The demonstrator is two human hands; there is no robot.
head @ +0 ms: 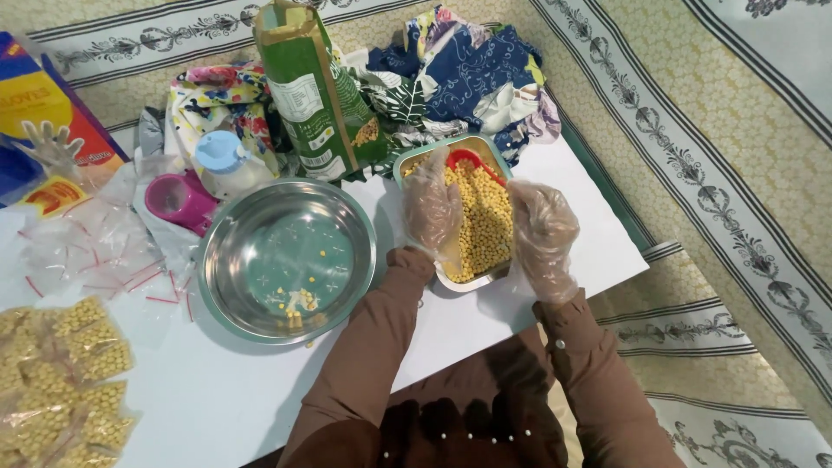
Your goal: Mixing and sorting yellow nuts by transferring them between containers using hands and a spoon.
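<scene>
A tall green paper bag (310,95) with a pale label panel on its side stood open-topped at the back of the white table (217,390), leaning against a heap of patterned cloth (451,74). At the far left lay an orange and blue box (43,104) printed with a glove picture, with a small yellow packet (52,195) just below it. Loose clear bags with red seal strips (104,251) lay beside these, and filled bags of yellow grains (65,381) were piled at the table's near left corner. Both hands wore thin clear plastic gloves. The left hand (431,208) rested loosely open on the left edge of a rectangular metal tray (472,282) full of yellow grains (485,225); the right hand (544,238) hovered half open over its right edge, gripping nothing visible. A red scoop (472,160) lay in the tray's far end. A round steel bowl (289,260) holding a few grains sat just left of the tray. The table stood on a cream patterned floor covering (719,173) with dark floral borders.
</scene>
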